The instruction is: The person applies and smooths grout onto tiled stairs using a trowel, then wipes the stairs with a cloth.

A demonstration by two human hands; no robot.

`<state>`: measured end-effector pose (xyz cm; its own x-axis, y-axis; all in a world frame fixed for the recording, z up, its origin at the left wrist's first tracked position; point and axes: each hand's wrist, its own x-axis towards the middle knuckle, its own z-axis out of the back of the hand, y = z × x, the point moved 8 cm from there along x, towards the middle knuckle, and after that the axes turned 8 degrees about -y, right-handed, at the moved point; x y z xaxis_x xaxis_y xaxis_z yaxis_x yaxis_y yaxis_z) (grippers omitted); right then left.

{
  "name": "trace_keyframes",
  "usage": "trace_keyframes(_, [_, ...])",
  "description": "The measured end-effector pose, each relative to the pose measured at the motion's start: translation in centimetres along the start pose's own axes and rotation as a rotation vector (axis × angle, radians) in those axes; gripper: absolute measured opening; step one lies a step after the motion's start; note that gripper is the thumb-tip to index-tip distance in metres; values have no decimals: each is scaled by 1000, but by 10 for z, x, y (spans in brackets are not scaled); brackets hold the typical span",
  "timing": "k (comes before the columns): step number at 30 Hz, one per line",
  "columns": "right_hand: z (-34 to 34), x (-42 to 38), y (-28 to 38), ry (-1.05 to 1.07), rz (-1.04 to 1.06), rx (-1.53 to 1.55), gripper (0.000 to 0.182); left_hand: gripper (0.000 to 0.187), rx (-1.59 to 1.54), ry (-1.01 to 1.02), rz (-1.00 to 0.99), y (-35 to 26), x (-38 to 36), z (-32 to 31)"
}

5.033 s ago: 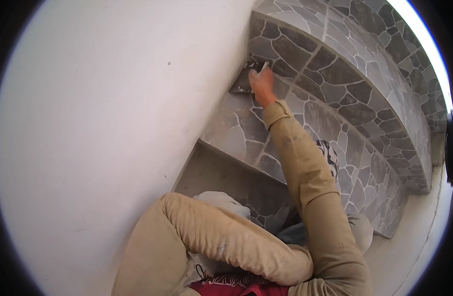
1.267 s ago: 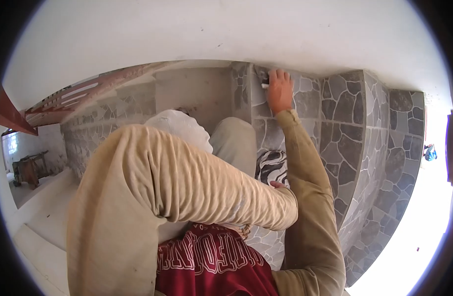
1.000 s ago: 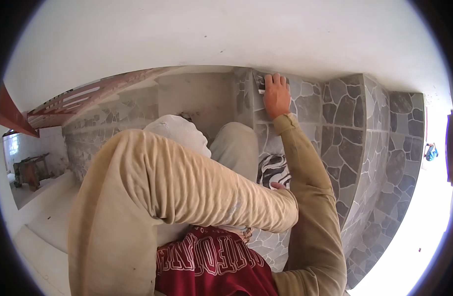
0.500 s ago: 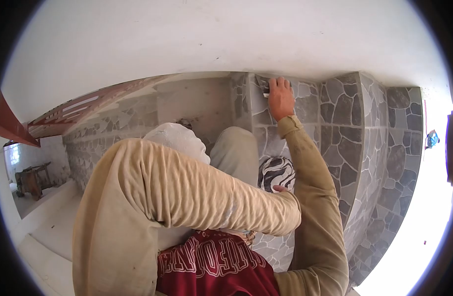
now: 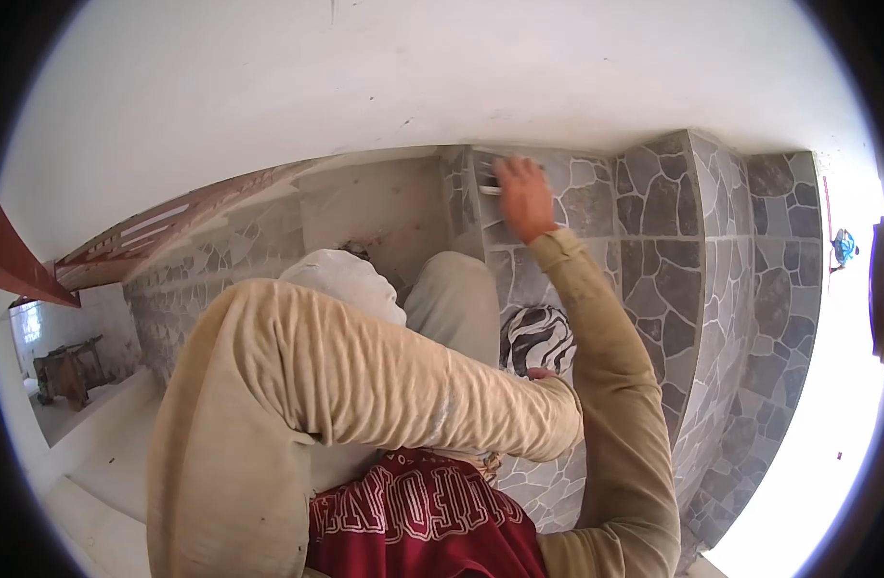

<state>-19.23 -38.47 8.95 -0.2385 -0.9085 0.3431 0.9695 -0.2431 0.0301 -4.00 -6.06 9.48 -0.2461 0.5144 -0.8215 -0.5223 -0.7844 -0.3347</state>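
Note:
My right hand (image 5: 529, 202), smeared by motion, is on the stone-patterned tile step close to the white wall. Its fingers are curled round a small flat thing with a pale edge (image 5: 490, 190); its kind is too blurred to make out. My left arm (image 5: 394, 376), in a tan sleeve, crosses in front of my body. Of my left hand (image 5: 540, 373) only a bit of finger shows past the cuff, beside a black-and-white striped round thing (image 5: 538, 339). Most of that hand is hidden.
Grey stone-patterned steps (image 5: 659, 193) rise on the right. A white wall (image 5: 442, 77) runs along the top, and a reddish-brown railing (image 5: 163, 217) stands at left. My bent leg (image 5: 456, 299) and a white rounded cloth (image 5: 341, 281) are in the middle.
My right hand has moved left along the tiled step, with the pale-edged thing. My left hand's finger has shifted slightly at the cuff. The view has tilted a little.

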Motion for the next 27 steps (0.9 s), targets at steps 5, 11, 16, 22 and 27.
trace_keyframes(5, [13,1,-9,-39,3,75,23,56,-100,68,-24,12,-30,6])
trace_keyframes(11, [13,7,15,-34,164,51,25,56,-131,-4,-93,22,-86,0])
trace_keyframes(16, [10,4,19,-27,94,-1,26,60,-371,452,462,21,7,-9])
trace_keyframes(22, [6,16,14,26,19,8,36,51,-218,182,44,15,-26,-7])
trace_keyframes(27, [17,6,41,-35,103,95,42,52,-117,28,14,12,11,-1])
